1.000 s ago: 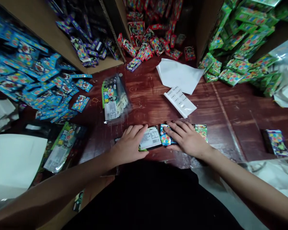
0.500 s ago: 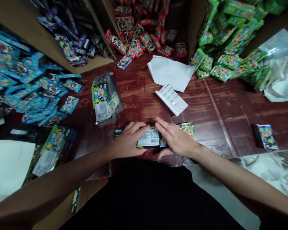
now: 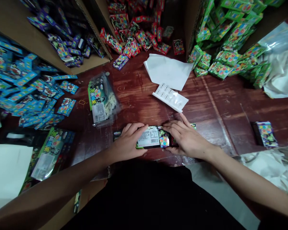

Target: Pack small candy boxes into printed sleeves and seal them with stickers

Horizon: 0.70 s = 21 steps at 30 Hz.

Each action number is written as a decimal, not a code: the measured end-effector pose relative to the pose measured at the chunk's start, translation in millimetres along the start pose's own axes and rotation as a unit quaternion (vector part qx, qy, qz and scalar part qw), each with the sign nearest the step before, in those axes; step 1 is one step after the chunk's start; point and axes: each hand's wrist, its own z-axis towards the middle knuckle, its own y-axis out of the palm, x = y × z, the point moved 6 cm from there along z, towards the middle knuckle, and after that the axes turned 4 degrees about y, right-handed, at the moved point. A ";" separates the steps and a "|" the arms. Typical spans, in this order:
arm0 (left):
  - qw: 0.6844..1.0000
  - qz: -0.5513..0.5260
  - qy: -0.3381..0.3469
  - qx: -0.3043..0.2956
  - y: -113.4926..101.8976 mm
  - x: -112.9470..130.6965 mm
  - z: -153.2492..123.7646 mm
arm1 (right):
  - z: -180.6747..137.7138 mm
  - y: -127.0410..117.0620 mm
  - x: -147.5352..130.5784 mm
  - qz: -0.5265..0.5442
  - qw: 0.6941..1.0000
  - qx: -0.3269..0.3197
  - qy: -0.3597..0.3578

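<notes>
A clear plastic packet (image 3: 151, 139) with a black card and a white barcode label lies on the dark red wooden table (image 3: 230, 105) right in front of me. My left hand (image 3: 127, 142) grips its left end, fingers curled over the top edge. My right hand (image 3: 188, 139) is closed over a row of small colourful boxes (image 3: 164, 139) at the packet's right end, pressing them toward the packet. A green box corner peeks out behind my right hand's fingers.
Cardboard bins at the back hold blue boxes (image 3: 21, 83), purple boxes (image 3: 67, 44), red boxes (image 3: 136, 35) and green boxes (image 3: 225, 48). A filled packet (image 3: 100, 100), white paper (image 3: 169, 70), a label sheet (image 3: 170, 96), a lone box (image 3: 264, 134) and crumpled plastic (image 3: 275, 172) lie around.
My right hand has slid the small boxes leftward against the packet, and its fingers have curled round them. My left hand has stayed on the packet's left end.
</notes>
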 end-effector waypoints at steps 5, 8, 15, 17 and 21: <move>1.000 -0.011 0.022 0.002 3.6 5.5 6.5 | -0.2 6.5 -2.9 0.020 1.000 -0.011 -0.018; 0.999 -0.004 0.040 -0.008 3.3 7.8 10.8 | -7.8 0.3 7.8 0.012 1.000 -0.007 -0.020; 0.999 0.020 0.041 -0.013 5.0 11.8 20.2 | -35.0 -3.6 39.3 0.001 1.000 -0.009 0.021; 0.999 0.019 0.046 -0.013 7.6 14.8 23.4 | -33.5 3.0 38.7 0.024 1.000 0.006 0.012; 0.999 0.017 0.050 -0.009 9.2 16.7 26.6 | -27.5 8.3 36.4 0.048 0.998 0.028 -0.006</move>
